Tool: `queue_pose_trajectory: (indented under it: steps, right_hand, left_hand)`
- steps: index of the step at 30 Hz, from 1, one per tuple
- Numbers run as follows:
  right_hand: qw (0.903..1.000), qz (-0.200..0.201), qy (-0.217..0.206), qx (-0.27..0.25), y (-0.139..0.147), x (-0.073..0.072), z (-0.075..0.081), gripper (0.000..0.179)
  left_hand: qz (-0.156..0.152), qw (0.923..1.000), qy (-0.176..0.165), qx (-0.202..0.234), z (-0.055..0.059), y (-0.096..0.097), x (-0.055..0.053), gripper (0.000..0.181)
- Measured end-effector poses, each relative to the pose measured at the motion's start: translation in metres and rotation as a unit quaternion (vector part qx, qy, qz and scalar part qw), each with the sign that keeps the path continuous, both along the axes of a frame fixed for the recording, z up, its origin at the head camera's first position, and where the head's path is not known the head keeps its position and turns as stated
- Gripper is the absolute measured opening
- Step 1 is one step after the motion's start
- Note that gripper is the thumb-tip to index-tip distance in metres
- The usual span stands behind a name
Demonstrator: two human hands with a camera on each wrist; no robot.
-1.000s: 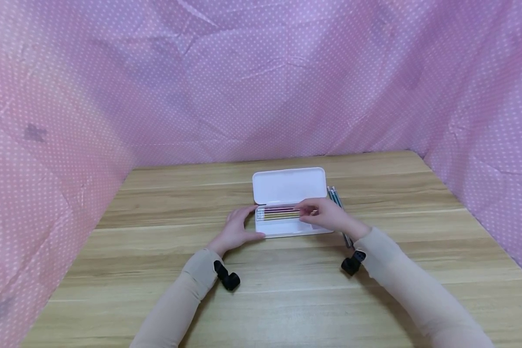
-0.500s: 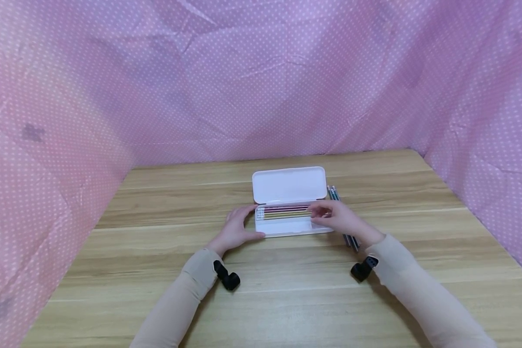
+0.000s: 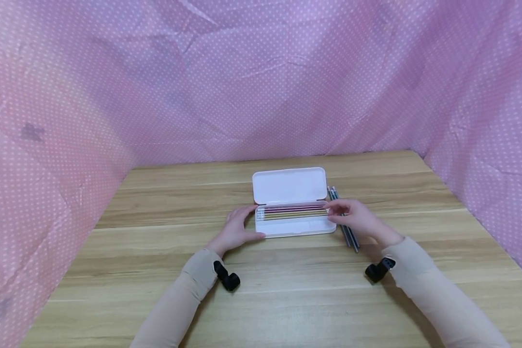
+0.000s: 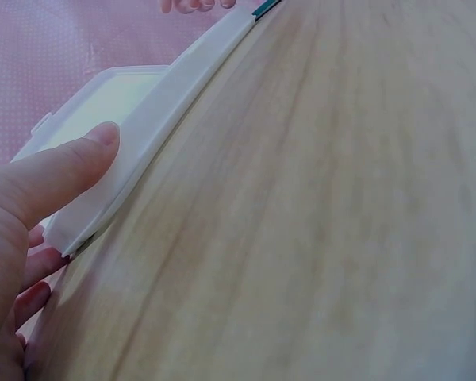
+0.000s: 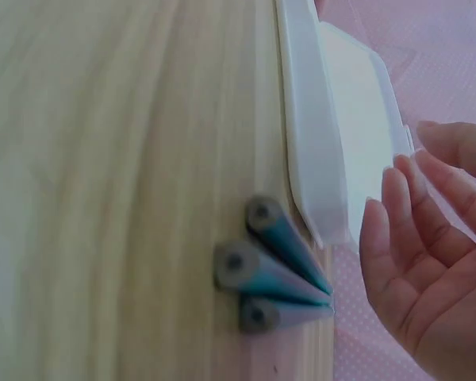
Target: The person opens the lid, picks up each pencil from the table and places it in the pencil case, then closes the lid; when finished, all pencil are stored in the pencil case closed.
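Note:
A white pencil case (image 3: 296, 227) lies open on the wooden table, its lid (image 3: 289, 186) tipped back. Inside, along the hinge side, runs a row of dark red and gold pencils (image 3: 291, 212), erasers to the left. My left hand (image 3: 236, 231) holds the case's left end, thumb on the front wall and fingers round the end, as the left wrist view shows. At the right end, my right hand (image 3: 358, 222) hovers with fingertips near the pencils' right ends. Its fingers (image 5: 397, 206) are loosely bent with nothing between them.
Three teal pencils (image 5: 282, 274) lie on the table to the right of the case, partly beneath my right hand in the head view. The wooden table (image 3: 261, 299) reaches back to a pink dotted cloth (image 3: 261, 96).
My right hand has slid rightward from the middle of the pencil row to the case's right end, uncovering more of the row. The left hand and the case stay put.

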State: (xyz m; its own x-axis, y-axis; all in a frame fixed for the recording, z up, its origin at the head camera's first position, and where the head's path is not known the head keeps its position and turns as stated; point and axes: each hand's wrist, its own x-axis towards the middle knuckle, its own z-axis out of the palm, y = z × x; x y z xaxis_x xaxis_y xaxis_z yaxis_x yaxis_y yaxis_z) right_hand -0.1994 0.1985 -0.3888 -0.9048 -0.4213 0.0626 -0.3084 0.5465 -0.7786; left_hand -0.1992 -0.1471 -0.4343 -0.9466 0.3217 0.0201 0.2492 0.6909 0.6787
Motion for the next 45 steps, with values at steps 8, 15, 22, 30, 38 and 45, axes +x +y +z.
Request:
queue_pose_trajectory:
  steps: [8, 15, 22, 30, 38, 45]
  right_hand:
    - [0.9985, -0.035, -0.041, 0.01, 0.014, -0.002, 0.003, 0.035]
    - [0.9959, -0.045, -0.077, 0.013, 0.026, -0.005, 0.003, 0.04]
    - [0.9886, -0.058, -0.139, 0.001, 0.033, -0.009, 0.003, 0.042]
    - [0.9836, -0.064, -0.169, -0.008, 0.039, -0.013, 0.004, 0.045]
    - [0.9797, -0.072, -0.187, 0.001, 0.039, -0.018, 0.01, 0.048]
    - [0.9754, -0.087, -0.201, 0.021, 0.039, -0.022, 0.007, 0.049]
  left_hand:
    - [0.002, 1.0, -0.006, -0.003, -0.002, 0.001, 0.0, 0.086]
    - [-0.003, 1.0, -0.002, 0.0, -0.002, 0.0, -0.002, 0.087]
    - [-0.002, 1.0, -0.006, 0.003, -0.001, 0.0, -0.002, 0.087]
    - [-0.004, 1.0, -0.007, -0.004, 0.001, 0.0, -0.002, 0.087]
    - [-0.003, 0.9999, -0.007, -0.008, 0.002, 0.0, -0.003, 0.087]
    - [-0.002, 1.0, -0.005, -0.007, 0.0, 0.0, -0.003, 0.086]
